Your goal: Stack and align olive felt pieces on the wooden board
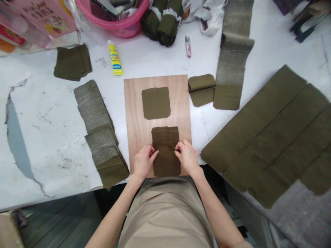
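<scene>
Standing by the white worktop (62,148), I see both hands busy at one dark green cloth pile (167,163). Pile lies on the near part of a wooden board (178,103), right before the person's waist, its far end lined with many close edges.

Left hand (142,162): thumb and forefinger clamped on the pile's left edge. Right hand (188,156): thumb and forefinger pinched on the right edge, a thin pale sliver at the tips, too small to name.

Farther up the board, a cloth patch (156,103) lies flat, apart from the pile. Left of the board, a long fanned stack (103,144); beyond it, a smaller stack (72,62) and a yellow-and-blue tube (115,58).

Far side: pink basin (117,24), green rolls (169,26) beside it, small snips (188,46). Right of the board, a folded patch (203,96), then a long strip (230,72). Large panel (274,137) at far right, slanting past the worktop's near edge.
</scene>
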The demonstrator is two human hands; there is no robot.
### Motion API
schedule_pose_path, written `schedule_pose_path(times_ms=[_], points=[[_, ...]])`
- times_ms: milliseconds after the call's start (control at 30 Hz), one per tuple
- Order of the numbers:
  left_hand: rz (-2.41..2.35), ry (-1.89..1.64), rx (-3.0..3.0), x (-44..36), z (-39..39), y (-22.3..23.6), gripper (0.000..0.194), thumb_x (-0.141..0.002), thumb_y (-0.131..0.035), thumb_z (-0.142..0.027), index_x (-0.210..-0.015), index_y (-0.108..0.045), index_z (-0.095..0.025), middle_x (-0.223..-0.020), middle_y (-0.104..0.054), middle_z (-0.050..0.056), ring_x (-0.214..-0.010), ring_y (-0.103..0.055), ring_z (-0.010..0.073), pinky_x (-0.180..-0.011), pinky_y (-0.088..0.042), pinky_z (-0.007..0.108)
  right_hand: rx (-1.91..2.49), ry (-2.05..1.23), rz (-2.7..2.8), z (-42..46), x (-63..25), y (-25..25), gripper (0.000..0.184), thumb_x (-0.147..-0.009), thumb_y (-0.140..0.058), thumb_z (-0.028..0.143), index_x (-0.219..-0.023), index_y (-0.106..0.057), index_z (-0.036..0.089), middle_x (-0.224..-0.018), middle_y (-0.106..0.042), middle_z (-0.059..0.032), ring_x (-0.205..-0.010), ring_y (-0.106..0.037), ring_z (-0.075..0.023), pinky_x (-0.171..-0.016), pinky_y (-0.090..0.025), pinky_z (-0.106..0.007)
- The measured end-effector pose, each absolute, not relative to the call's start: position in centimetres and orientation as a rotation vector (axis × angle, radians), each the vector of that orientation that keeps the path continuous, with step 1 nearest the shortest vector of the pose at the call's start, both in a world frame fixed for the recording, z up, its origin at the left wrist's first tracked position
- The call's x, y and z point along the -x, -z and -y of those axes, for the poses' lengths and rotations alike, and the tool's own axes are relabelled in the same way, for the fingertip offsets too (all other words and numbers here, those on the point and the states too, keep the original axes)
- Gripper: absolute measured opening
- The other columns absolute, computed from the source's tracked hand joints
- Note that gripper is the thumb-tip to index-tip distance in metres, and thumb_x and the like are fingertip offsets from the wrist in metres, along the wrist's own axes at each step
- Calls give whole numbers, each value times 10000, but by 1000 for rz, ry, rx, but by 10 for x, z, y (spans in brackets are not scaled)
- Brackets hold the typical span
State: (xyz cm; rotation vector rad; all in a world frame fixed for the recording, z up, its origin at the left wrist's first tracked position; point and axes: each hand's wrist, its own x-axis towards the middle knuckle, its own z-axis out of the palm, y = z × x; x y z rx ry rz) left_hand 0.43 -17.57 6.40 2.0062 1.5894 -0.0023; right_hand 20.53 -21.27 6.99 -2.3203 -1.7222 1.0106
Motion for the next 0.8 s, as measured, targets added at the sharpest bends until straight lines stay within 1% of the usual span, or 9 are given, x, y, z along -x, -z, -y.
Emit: schedule_pose_path(times_ms=[100, 167, 233, 300, 367, 467, 533, 633, 800], points=[[-1566, -29, -2209, -7, 178, -63, 173, -887, -539, -314, -1002, -589, -195, -896, -599, 47, -804, -571, 176, -658, -424, 257, 2245, -928, 1760, 218, -204, -68, 114, -797, -630, 159, -812, -543, 232, -843, -542, 8, -763, -511, -152, -576, -307, -263], [-1479, -43, -2367, -7, 178, -61, 264, -888, -530, -234, -1149, -573, -226, -987, -584, 67, -877, -563, 190, -696, -446, 268, 2163, -870, 1806, 223, -204, -67, 133, -791, -601, 109, -804, -531, 222, -843, -545, 0, -801, -498, -161, -629, -334, -267], [-1333, -53, -2502, -7, 175, -60, 358, -887, -511, -162, -1226, -551, -271, -1064, -557, 79, -952, -544, 204, -767, -461, 297, 2084, -840, 1845, 228, -204, -65, 158, -779, -578, 67, -798, -525, 216, -842, -556, -4, -826, -491, -168, -689, -353, -275], [-1202, -36, -2575, -7, 169, -62, 367, -884, -500, -129, -1208, -573, -285, -1127, -532, 91, -1034, -512, 225, -844, -456, 339, 2027, -843, 1854, 233, -204, -62, 168, -775, -562, 49, -794, -526, 212, -826, -570, -2, -829, -494, -171, -724, -361, -282], [-1136, 27, -2583, -8, 161, -65, 277, -882, -509, -142, -1107, -627, -252, -1136, -530, 98, -1060, -491, 240, -862, -453, 355, 1998, -860, 1822, 237, -203, -60, 160, -785, -547, 52, -805, -534, 210, -809, -582, -1, -821, -509, -170, -729, -370, -281], [-1089, 159, -2541, -10, 150, -72, 127, -881, -531, -196, -927, -649, -197, -1025, -564, 90, -972, -508, 234, -794, -462, 337, 2032, -873, 1704, 239, -202, -57, 121, -824, -539, 111, -904, -559, 200, -838, -613, -13, -791, -548, -168, -714, -395, -277], [-1077, 223, -2498, -11, 146, -74, 99, -882, -536, -215, -872, -630, -187, -935, -578, 71, -907, -522, 221, -753, -456, 322, 2104, -873, 1633, 239, -200, -58, 168, -849, -546, 172, -1015, -559, 191, -864, -635, -23, -760, -575, -173, -698, -414, -284], [-1113, 217, -2400, -10, 147, -75, 88, -888, -529, -217, -847, -600, -187, -866, -592, 45, -852, -548, 194, -717, -437, 289, 2197, -880, 1601, 237, -195, -60, 295, -866, -554, 213, -1158, -523, 188, -912, -663, -39, -776, -617, -193, -702, -442, -302], [-1286, 126, -2082, -6, 159, -73, 114, -898, -510, -286, -896, -591, -206, -791, -636, 5, -685, -586, 139, -613, -393, 234, 2257, -874, 1577, 236, -188, -61, 422, -878, -540, 203, -1289, -451, 189, -1020, -679, -67, -860, -658, -214, -749, -482, -320]])
